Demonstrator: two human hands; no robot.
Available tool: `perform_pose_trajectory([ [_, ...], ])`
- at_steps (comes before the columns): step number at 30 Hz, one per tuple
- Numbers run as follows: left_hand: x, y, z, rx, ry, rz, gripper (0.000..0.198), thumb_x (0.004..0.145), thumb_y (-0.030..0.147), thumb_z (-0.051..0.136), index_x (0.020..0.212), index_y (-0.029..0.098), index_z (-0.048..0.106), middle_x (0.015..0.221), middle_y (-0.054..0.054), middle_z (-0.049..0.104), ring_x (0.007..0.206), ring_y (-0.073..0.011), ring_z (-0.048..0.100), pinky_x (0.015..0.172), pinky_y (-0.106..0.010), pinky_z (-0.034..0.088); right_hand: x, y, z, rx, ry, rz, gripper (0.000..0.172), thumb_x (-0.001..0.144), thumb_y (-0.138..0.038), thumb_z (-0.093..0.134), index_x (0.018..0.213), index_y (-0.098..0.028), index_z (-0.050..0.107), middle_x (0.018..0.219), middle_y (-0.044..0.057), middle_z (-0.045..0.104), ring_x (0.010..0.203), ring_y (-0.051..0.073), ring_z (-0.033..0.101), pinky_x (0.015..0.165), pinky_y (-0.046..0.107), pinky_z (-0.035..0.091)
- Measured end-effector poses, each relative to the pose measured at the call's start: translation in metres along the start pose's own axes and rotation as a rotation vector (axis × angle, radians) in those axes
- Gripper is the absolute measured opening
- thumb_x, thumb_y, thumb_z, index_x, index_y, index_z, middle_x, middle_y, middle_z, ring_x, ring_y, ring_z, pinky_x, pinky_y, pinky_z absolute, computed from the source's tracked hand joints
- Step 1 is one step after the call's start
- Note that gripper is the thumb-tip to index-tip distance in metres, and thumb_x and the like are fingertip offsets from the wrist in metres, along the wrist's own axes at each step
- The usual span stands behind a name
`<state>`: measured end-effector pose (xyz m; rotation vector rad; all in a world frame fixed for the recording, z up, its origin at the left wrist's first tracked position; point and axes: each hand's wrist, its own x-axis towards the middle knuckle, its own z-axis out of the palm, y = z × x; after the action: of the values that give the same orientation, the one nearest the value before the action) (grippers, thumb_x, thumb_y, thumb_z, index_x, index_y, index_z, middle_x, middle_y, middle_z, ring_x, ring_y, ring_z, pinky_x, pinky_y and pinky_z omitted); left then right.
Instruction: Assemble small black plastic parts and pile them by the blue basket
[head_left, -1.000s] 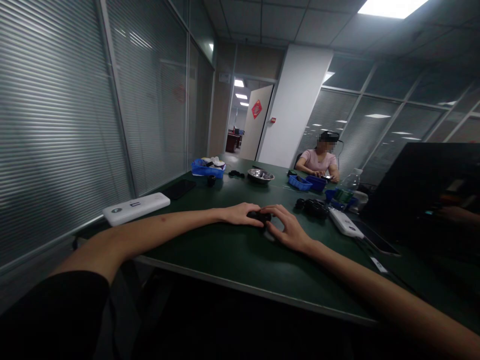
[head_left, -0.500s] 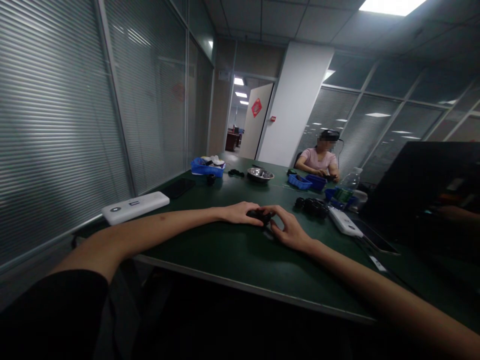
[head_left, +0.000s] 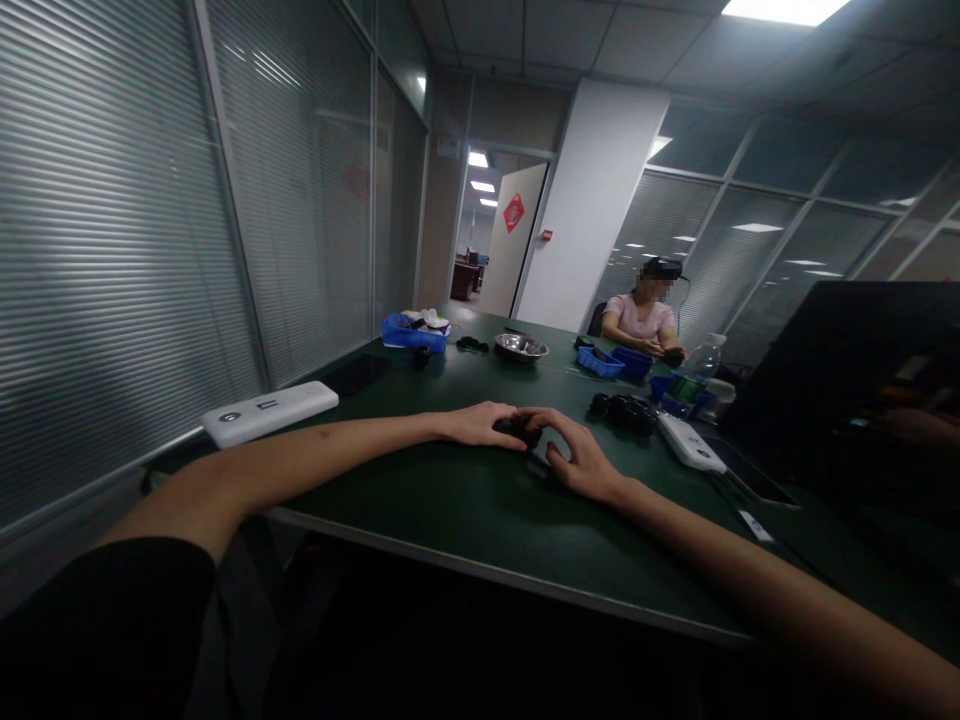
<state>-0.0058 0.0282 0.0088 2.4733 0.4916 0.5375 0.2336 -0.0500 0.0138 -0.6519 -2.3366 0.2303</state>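
Note:
Over the green table [head_left: 480, 520], my left hand [head_left: 480, 424] is closed round a small dark rounded object [head_left: 529, 434]; its exact kind is too dark to make out. From the right, my right hand [head_left: 581, 455] arches toward the same object. Its forefinger reaches the object's top and far side, while the thumb stands apart with a gap below the fingers. Whether the fingertips press on the object is partly hidden.
At the back stand a filled blue basket [head_left: 412, 334], a steel bowl [head_left: 521, 346] and blue trays [head_left: 600, 362]. Black parts [head_left: 626, 412], a bottle [head_left: 697, 365] and a white device [head_left: 690, 443] lie right. Left rests another white device [head_left: 274, 412]. A co-worker [head_left: 641, 315] sits across.
My right thumb has drawn a little away from the object, and the forefinger has shifted left over it. My left hand keeps its place. The co-worker's hands have moved slightly.

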Motion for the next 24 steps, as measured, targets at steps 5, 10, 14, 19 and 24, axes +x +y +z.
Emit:
perform_pose_trajectory([
  [5, 0.0012, -0.002, 0.001, 0.029, 0.012, 0.004, 0.049, 0.088, 0.052, 0.069, 0.119, 0.014, 0.065, 0.117, -0.01, 0.066, 0.108, -0.0233, 0.062, 0.093, -0.033, 0.045, 0.0016, -0.001, 0.0007, -0.068, 0.047, 0.022, 0.034, 0.094, -0.022, 0.054, 0.127, -0.024, 0.057, 0.128, 0.011, 0.062, 0.116, 0.029, 0.061, 0.1, 0.048, 0.051],
  [10, 0.0006, -0.0036, 0.0004, 0.024, 0.006, -0.003, 0.052, 0.088, 0.056, 0.067, 0.118, 0.015, 0.064, 0.112, -0.008, 0.065, 0.104, -0.023, 0.062, 0.088, -0.032, 0.045, 0.0033, 0.0018, 0.0045, -0.159, 0.062, 0.05, 0.028, 0.097, -0.032, 0.06, 0.123, -0.026, 0.062, 0.116, 0.01, 0.063, 0.106, 0.027, 0.062, 0.094, 0.045, 0.054],
  [14, 0.0, -0.0041, -0.0003, 0.008, 0.004, 0.005, 0.053, 0.087, 0.057, 0.067, 0.12, 0.015, 0.064, 0.114, -0.008, 0.065, 0.106, -0.0229, 0.061, 0.089, -0.031, 0.045, 0.0041, 0.002, 0.0038, -0.162, 0.05, 0.041, 0.026, 0.097, -0.031, 0.06, 0.123, -0.026, 0.061, 0.117, 0.01, 0.063, 0.107, 0.027, 0.062, 0.094, 0.046, 0.054],
  [19, 0.0005, -0.0027, -0.0008, 0.019, -0.004, 0.013, 0.052, 0.088, 0.056, 0.068, 0.121, 0.015, 0.064, 0.115, -0.008, 0.065, 0.107, -0.0226, 0.061, 0.09, -0.031, 0.044, 0.0047, -0.0008, 0.0013, -0.158, 0.025, 0.032, 0.028, 0.098, -0.028, 0.059, 0.126, -0.025, 0.06, 0.12, 0.01, 0.063, 0.109, 0.028, 0.061, 0.096, 0.047, 0.053],
  [24, 0.0011, -0.0017, -0.0005, 0.042, 0.007, 0.009, 0.053, 0.088, 0.057, 0.067, 0.12, 0.015, 0.065, 0.113, -0.009, 0.065, 0.105, -0.0228, 0.061, 0.089, -0.031, 0.044, 0.0047, -0.0002, 0.0019, -0.135, 0.03, 0.019, 0.029, 0.096, -0.026, 0.059, 0.125, -0.026, 0.059, 0.121, 0.01, 0.064, 0.112, 0.028, 0.06, 0.098, 0.048, 0.052],
])
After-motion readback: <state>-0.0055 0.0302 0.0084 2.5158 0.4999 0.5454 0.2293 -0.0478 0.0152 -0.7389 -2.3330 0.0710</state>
